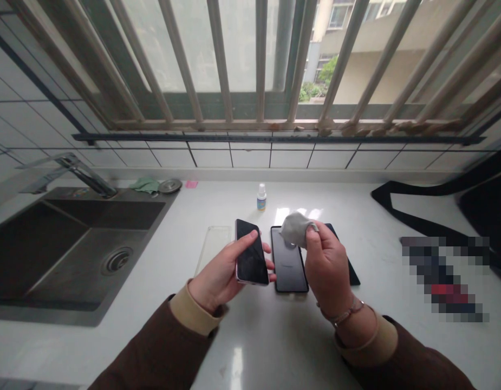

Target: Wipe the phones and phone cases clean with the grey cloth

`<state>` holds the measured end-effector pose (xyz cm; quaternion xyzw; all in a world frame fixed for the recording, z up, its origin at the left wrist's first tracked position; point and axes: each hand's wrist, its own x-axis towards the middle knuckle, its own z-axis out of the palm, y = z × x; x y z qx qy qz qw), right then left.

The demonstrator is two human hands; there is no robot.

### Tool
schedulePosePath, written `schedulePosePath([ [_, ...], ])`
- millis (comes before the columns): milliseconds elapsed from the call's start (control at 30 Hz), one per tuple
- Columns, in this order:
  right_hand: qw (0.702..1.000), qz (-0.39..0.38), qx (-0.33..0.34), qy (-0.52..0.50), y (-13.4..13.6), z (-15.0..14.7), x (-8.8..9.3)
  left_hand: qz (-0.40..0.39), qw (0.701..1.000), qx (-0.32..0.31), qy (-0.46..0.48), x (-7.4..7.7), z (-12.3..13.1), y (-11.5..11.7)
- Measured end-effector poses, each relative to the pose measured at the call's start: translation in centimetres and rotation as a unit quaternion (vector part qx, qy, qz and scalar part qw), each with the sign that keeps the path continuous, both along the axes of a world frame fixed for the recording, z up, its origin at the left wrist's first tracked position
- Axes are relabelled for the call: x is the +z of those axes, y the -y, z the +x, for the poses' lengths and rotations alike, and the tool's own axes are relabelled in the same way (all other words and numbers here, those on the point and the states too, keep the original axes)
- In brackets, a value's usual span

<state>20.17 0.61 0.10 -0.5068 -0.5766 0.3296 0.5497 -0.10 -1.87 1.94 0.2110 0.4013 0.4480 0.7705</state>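
**Black phone (252, 252) gripped, grey cloth (297, 228) pinched**

From the head camera, the left hand (221, 268) has its fingers (252, 235) clamped around the black phone, held above the white desk (250, 346). The right hand (327, 265) pinches the grey cloth between its fingers, just above a second phone (288, 273) lying on the desk. A clear phone case (213, 249) and dropper bottle (261, 197) lie nearby.

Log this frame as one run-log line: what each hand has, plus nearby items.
left hand: holds smartphone | right hand: holds grey cloth above second phone | nearby: small bottle, clear case
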Motion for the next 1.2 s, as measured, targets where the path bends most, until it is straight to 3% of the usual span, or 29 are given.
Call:
schedulePosePath([
  [67, 0.997, 0.049, 0.049, 0.020, 0.0, 0.1, 0.2, 0.018, 0.994, -0.104, -0.008, -0.1, -0.4, 0.5],
  [167, 0.956, 0.126, 0.253, 0.083, 0.0, -0.1, 0.0, 0.035, 0.971, -0.236, -0.028, -0.5, -0.8, 1.3],
  [233, 0.909, 0.160, 0.361, 0.132, 0.0, -0.3, -0.3, 0.047, 0.959, -0.273, -0.053, -0.9, -1.0, 1.6],
  [333, 0.870, 0.189, 0.416, 0.184, -0.1, -0.3, -0.6, 0.068, 0.956, -0.270, -0.087, -1.1, -1.0, 1.5],
  [433, 0.866, 0.204, 0.396, 0.225, -0.4, -0.1, -0.7, 0.078, 0.956, -0.261, -0.105, -0.9, -0.8, 1.1],
  [633, 0.894, 0.190, 0.288, 0.284, -0.7, -0.1, -0.4, 0.072, 0.957, -0.259, -0.108, -0.2, -0.3, 0.7],
  [833, 0.853, 0.249, 0.354, 0.292, -0.3, -0.2, -0.2, 0.121, 0.952, -0.241, -0.148, -0.3, -0.1, 0.7],
  [1033, 0.917, 0.210, 0.227, 0.251, -0.9, -0.4, -0.8, 0.089, 0.963, -0.245, -0.073, -0.2, -0.3, 0.6],
  [1200, 0.967, 0.066, 0.171, 0.177, -1.3, -0.4, -0.7, 0.108, 0.971, -0.213, -0.009, 0.0, -0.6, 0.7],
])
